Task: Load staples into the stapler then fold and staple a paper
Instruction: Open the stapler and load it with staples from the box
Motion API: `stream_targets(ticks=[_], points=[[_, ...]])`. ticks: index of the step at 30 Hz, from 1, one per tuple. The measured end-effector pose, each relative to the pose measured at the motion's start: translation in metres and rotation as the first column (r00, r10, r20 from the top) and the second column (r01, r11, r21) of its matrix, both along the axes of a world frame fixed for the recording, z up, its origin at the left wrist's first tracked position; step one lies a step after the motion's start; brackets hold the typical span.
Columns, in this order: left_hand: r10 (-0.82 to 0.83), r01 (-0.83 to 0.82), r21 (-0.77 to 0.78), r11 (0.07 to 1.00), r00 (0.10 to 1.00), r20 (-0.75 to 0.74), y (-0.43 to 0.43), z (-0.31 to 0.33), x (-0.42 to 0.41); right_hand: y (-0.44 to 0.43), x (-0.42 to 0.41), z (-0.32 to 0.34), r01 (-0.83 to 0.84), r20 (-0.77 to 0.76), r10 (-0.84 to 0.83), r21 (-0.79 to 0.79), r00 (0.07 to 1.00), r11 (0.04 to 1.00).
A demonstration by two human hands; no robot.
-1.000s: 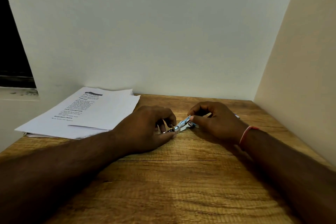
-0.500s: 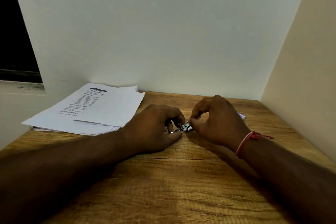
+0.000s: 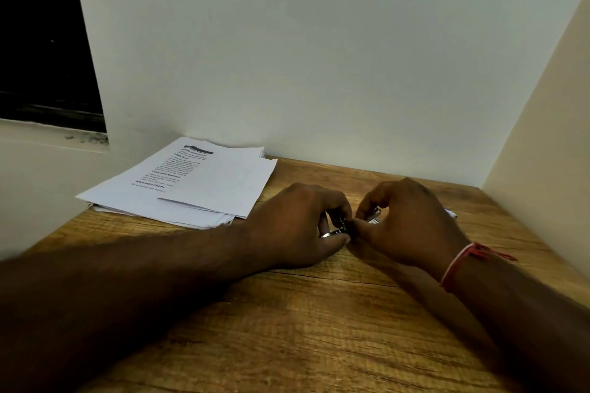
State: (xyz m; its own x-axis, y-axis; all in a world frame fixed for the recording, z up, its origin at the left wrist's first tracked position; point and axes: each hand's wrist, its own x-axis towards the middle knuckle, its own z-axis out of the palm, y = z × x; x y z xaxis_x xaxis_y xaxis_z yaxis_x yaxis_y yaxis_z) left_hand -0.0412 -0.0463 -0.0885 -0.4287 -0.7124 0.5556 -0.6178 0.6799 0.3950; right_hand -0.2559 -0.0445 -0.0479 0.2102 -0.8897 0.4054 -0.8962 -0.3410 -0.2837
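Compared with a second before, the left hand [image 3: 297,226] and right hand [image 3: 412,226] had closed together, curled fingers of both pinching the nearly hidden stapler [image 3: 333,232] on the table [image 3: 319,329], the paper stack [image 3: 191,182] lying at ten o'clock.

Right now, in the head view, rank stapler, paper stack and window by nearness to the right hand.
1. Stapler: pinched in the right hand, table centre.
2. Paper stack: to the left, at the back of the table.
3. Window: far left, up in the wall.
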Motion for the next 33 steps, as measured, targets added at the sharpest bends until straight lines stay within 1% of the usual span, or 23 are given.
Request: stream_targets(ticks=[7, 9, 15, 19, 21, 23, 25, 29, 33], points=[[-0.002, 0.002, 0.001, 1.000, 1.000, -0.001, 0.000, -0.001, -0.002, -0.004, 0.007, 0.002, 0.105, -0.011, -0.105, 0.083, 0.994, 0.991], [-0.001, 0.001, 0.011, 1.000, 1.000, -0.006, 0.001, -0.001, -0.001, -0.003, 0.008, 0.002, 0.118, 0.007, -0.119, 0.112, 0.993, 0.987], [0.007, -0.007, 0.015, 1.000, 1.000, -0.014, 0.001, -0.001, 0.000, -0.004, 0.009, -0.002, 0.062, 0.213, -0.114, 0.234, 0.970, 0.970], [0.012, -0.011, 0.009, 1.000, 1.000, -0.024, 0.001, -0.001, 0.001, -0.007, 0.008, -0.007, 0.021, 0.267, -0.097, 0.275, 0.959, 0.961], [0.015, -0.015, 0.005, 1.000, 1.000, -0.027, 0.001, -0.001, 0.001, -0.009, 0.008, -0.008, 0.007, 0.267, -0.095, 0.312, 0.959, 0.950], [0.014, -0.014, 0.004, 1.000, 1.000, -0.027, 0.001, -0.001, 0.000, -0.012, 0.006, -0.008, 0.005, 0.236, -0.090, 0.338, 0.967, 0.941], [0.012, -0.012, 0.005, 1.000, 0.999, -0.030, 0.000, -0.001, 0.001, -0.015, 0.005, -0.009, 0.009, 0.190, -0.078, 0.342, 0.979, 0.940], [0.010, -0.010, 0.004, 1.000, 0.999, -0.045, 0.000, -0.001, 0.001, -0.019, 0.007, -0.014, 0.007, 0.143, -0.058, 0.335, 0.988, 0.942], [0.018, -0.018, 0.008, 1.000, 0.998, -0.068, 0.000, -0.001, 0.001, -0.021, 0.006, -0.017, 0.008, 0.140, -0.056, 0.320, 0.989, 0.948]])
